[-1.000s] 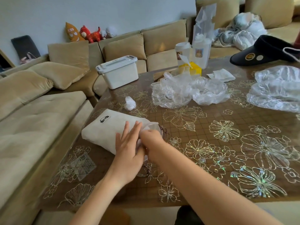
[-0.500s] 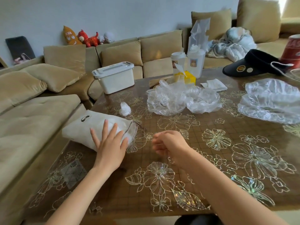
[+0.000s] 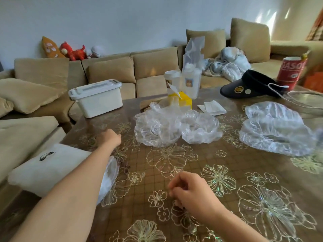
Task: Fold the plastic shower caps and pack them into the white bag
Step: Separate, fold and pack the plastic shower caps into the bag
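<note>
The white bag (image 3: 52, 165) lies on its side at the table's left edge, its mouth facing right with clear plastic showing inside. My left forearm crosses over it. My left hand (image 3: 109, 138) is stretched out past the bag with its fingers curled down onto the table; what lies under it is hidden. My right hand (image 3: 190, 191) hovers near the front of the table, loosely curled and holding nothing. Two crumpled clear shower caps (image 3: 157, 130) (image 3: 201, 128) lie in the middle. More shower caps (image 3: 274, 133) lie stacked at the right.
A white lidded box (image 3: 96, 98) sits at the table's far left corner. Behind the caps stand a yellow box (image 3: 183, 102), a cup and a bottle. A folded tissue (image 3: 212, 107), black visor (image 3: 251, 86) and red can (image 3: 291, 72) lie farther right. Sofas surround the flower-patterned table (image 3: 227, 180).
My left hand left the white bag and reached forward to where a small folded cap lay. My right hand drew back toward me. The view tilted up.
</note>
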Available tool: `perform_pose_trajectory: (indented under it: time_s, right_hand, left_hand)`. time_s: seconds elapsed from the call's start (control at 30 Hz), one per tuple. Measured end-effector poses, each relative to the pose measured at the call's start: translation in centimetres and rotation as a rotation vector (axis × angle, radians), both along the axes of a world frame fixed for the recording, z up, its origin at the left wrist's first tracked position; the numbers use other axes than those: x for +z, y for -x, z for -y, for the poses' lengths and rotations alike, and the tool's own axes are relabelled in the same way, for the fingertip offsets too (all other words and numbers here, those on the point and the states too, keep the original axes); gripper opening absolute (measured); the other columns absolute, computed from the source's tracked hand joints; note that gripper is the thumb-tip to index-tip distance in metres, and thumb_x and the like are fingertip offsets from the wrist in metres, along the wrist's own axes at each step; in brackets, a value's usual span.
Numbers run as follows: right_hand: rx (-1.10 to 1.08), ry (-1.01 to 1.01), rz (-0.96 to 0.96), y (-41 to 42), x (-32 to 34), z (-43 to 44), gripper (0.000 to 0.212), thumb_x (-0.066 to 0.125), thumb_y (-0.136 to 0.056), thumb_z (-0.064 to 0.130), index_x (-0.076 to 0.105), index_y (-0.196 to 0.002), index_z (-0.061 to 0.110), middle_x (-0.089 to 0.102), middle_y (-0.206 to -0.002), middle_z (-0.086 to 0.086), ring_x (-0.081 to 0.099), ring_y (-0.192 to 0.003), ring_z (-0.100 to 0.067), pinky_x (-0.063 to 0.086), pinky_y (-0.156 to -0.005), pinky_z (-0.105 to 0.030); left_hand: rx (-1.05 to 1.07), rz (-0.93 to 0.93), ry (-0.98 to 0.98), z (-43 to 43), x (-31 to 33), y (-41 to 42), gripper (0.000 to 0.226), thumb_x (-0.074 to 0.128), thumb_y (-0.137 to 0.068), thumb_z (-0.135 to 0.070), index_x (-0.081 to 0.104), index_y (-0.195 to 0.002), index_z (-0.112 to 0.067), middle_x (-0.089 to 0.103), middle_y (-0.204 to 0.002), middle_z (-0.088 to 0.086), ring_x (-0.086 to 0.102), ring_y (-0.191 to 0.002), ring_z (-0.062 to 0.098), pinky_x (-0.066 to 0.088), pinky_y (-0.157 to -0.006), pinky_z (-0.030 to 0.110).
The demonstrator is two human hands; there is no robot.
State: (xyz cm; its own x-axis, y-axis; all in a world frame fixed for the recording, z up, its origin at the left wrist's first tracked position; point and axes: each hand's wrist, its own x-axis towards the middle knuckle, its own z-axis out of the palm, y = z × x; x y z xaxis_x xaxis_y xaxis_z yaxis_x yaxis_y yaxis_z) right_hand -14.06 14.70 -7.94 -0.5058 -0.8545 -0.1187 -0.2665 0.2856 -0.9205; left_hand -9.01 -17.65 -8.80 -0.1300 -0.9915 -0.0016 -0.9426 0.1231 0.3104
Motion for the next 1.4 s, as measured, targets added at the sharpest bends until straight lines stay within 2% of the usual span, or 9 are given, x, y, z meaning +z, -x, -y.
perform_pose_trajectory:
  time_s: [0.1, 0.27, 0.4, 0.53, 0.8, 0.9, 1.0, 1.27, 1.4]
  right_hand:
    - [-0.016, -0.033, 0.032, 1.4, -0.4, -0.4, 0.025, 0.045, -0.085, -0.003, 0.060, -0.079, 0.016, 0.065, -0.075, -0.001, 0.057, -0.058, -0.009, 0.042, -0.049, -0.019]
    - [-0.069, 0.045, 0.174, 1.7, -0.1, -0.3, 0.010, 0.053, -0.091, 0.007, 0.059, -0.097, 0.013, 0.068, -0.087, -0.008, 0.061, -0.066, -0.013, 0.055, -0.061, -0.027]
    - [-0.105, 0.149, 0.407, 0.8, 0.9, -0.4, 0.042, 0.063, -0.088, 0.031, 0.050, -0.123, 0.011, 0.064, -0.104, -0.005, 0.064, -0.087, -0.015, 0.056, -0.080, -0.032]
    - [-0.035, 0.254, 0.756, -0.2, 2.0, -0.7, 0.036, 0.057, -0.090, 0.037, 0.059, -0.113, 0.010, 0.068, -0.104, -0.003, 0.065, -0.089, -0.016, 0.053, -0.081, -0.030]
    - [-0.319, 0.237, 0.827, -2.9, 1.4, 1.1, 0.016, 0.058, -0.088, 0.004, 0.062, -0.103, 0.006, 0.064, -0.102, -0.017, 0.058, -0.069, -0.020, 0.041, -0.047, -0.023]
    - [-0.334, 0.236, 0.702, -3.8, 1.3, 1.9, 0.013, 0.054, -0.092, 0.009, 0.059, -0.104, 0.004, 0.061, -0.089, -0.010, 0.052, -0.061, -0.014, 0.039, -0.042, -0.019]
    - [-0.347, 0.167, 0.464, -4.8, 0.4, 3.3, 0.023, 0.045, -0.099, 0.022, 0.055, -0.109, 0.004, 0.057, -0.087, -0.007, 0.045, -0.060, -0.010, 0.034, -0.048, -0.022]
    - [-0.159, 0.058, 0.834, -7.9, 1.9, 4.5, 0.024, 0.043, -0.089, 0.002, 0.048, -0.113, 0.001, 0.052, -0.085, -0.015, 0.045, -0.055, -0.016, 0.034, -0.033, -0.015]
    - [0.011, 0.117, 0.929, -9.2, 2.9, 5.3, 0.009, 0.051, -0.090, -0.002, 0.051, -0.084, 0.004, 0.046, -0.066, -0.007, 0.043, -0.046, -0.011, 0.037, -0.036, -0.017]
  left_hand:
    - [-0.008, 0.057, 0.067, 0.4, -0.4, 0.4, 0.023, 0.055, -0.091, -0.009, 0.060, -0.106, 0.007, 0.063, -0.112, 0.020, 0.058, -0.104, 0.037, 0.052, -0.086, 0.041]
    - [-0.144, -0.442, 0.024, -5.6, 4.9, 0.9, 0.018, 0.052, -0.093, -0.008, 0.064, -0.085, 0.002, 0.047, -0.070, 0.025, 0.045, -0.064, 0.019, 0.036, -0.058, 0.025]
    - [-0.318, -0.993, -0.704, -13.3, 7.9, -2.2, 0.015, 0.049, -0.093, -0.006, 0.053, -0.107, -0.002, 0.062, -0.106, 0.019, 0.065, -0.091, 0.031, 0.059, -0.065, 0.039]
    - [-0.483, -0.857, -1.050, -19.7, 7.8, -4.8, 0.024, 0.045, -0.095, -0.012, 0.056, -0.113, -0.002, 0.067, -0.108, 0.023, 0.068, -0.095, 0.032, 0.055, -0.078, 0.041]
    - [-0.500, -0.577, -0.402, -22.2, 7.5, -8.7, 0.028, 0.047, -0.097, -0.033, 0.058, -0.113, -0.013, 0.062, -0.121, 0.010, 0.059, -0.108, 0.020, 0.045, -0.092, 0.033]
    - [-0.470, 0.004, 0.233, -20.0, 6.6, -11.6, 0.050, 0.046, -0.095, -0.044, 0.041, -0.137, -0.018, 0.038, -0.147, 0.004, 0.028, -0.138, 0.023, 0.026, -0.110, 0.038]
    - [-0.377, 0.375, 0.198, -17.9, 4.5, -13.6, 0.063, 0.041, -0.098, -0.037, 0.011, -0.150, -0.017, -0.003, -0.159, 0.006, -0.010, -0.145, 0.026, 0.002, -0.116, 0.050]
    - [-0.360, 0.082, 0.166, -16.2, 3.6, -14.3, 0.045, 0.021, -0.104, -0.024, 0.025, -0.148, -0.019, 0.008, -0.159, 0.007, 0.002, -0.146, 0.023, 0.007, -0.117, 0.046]
    - [-0.414, -0.258, 0.059, -17.1, 4.1, -14.7, 0.041, 0.030, -0.103, -0.016, 0.037, -0.143, -0.015, 0.021, -0.156, 0.011, 0.011, -0.145, 0.025, 0.011, -0.117, 0.040]
